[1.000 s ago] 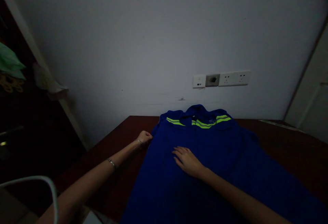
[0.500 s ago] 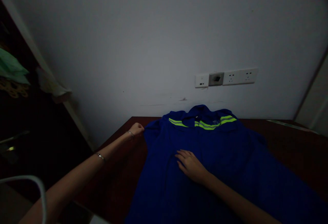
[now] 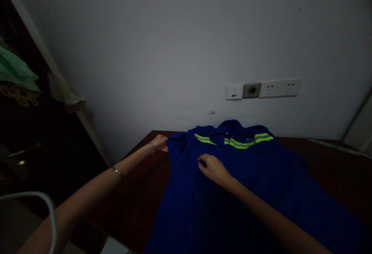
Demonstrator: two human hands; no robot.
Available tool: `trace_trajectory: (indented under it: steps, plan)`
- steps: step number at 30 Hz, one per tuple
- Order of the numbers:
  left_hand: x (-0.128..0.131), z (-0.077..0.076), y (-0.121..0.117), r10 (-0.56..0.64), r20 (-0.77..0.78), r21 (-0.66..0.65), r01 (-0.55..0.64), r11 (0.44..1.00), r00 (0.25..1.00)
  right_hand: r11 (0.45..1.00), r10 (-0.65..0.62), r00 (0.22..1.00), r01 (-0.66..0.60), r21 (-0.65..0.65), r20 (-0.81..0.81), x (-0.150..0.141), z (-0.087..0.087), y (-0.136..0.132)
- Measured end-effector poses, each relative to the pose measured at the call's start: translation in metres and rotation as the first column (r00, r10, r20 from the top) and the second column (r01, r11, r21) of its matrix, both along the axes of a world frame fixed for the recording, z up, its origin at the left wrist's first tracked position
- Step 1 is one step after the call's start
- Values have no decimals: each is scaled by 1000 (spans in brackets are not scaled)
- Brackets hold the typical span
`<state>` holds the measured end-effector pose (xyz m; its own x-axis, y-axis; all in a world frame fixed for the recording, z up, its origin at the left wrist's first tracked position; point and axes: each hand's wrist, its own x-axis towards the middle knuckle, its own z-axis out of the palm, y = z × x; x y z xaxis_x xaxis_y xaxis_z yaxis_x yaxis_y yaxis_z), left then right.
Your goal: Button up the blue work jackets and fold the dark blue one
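Observation:
A blue work jacket (image 3: 180, 192) with yellow-green and grey reflective stripes across its upper part is spread over a dark red table. Its collar lies at the far side, near the wall. My left hand (image 3: 161, 142) is closed on the jacket's outer edge by the left shoulder, where the cloth bunches into folds. Over the left half of the front is my right hand (image 3: 214, 169), its thumb and forefinger curled together in a pinch on the cloth. A fold runs down from those fingertips. Two bracelets circle my left arm.
The dark red table (image 3: 136, 184) meets a pale wall with a row of sockets (image 3: 279, 88). At left stands a dark door with a handle (image 3: 20, 154) and hanging green cloth (image 3: 17, 68). A white cable (image 3: 48, 199) loops at lower left.
My right hand has gone from lying flat on the jacket to a pinch, slightly farther up. My left hand stays at the shoulder edge, its fingers shifted. The whole view has moved a little.

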<state>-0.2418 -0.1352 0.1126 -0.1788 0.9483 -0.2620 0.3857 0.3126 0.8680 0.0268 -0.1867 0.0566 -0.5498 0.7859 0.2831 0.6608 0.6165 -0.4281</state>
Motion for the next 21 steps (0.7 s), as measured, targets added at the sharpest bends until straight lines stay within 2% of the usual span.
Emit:
trace_trajectory:
  steps: [3,6,9,13,18,21]
  plan:
    - [1,2,1,-18,-2,4,18,1000,1000,995,1,999,-5,97,40,-43,43,1]
    - [0,3,1,-27,-24,15,27,1000,999,990,12,985,-35,134,173,-90,60,-2]
    - [-1,4,-2,-13,-49,25,14,1000,999,993,22,965,-52,107,263,-124,55,-3]
    - [-4,6,-9,-43,-90,-11,42,999,995,998,25,928,-42,38,372,-141,42,0]
    - [-15,9,-18,-81,-121,-22,79,997,989,999,32,951,-23,-34,307,-140,43,12]
    - [-22,10,-31,-169,-94,0,170,985,981,991,4,973,27,-131,230,-137,52,23]
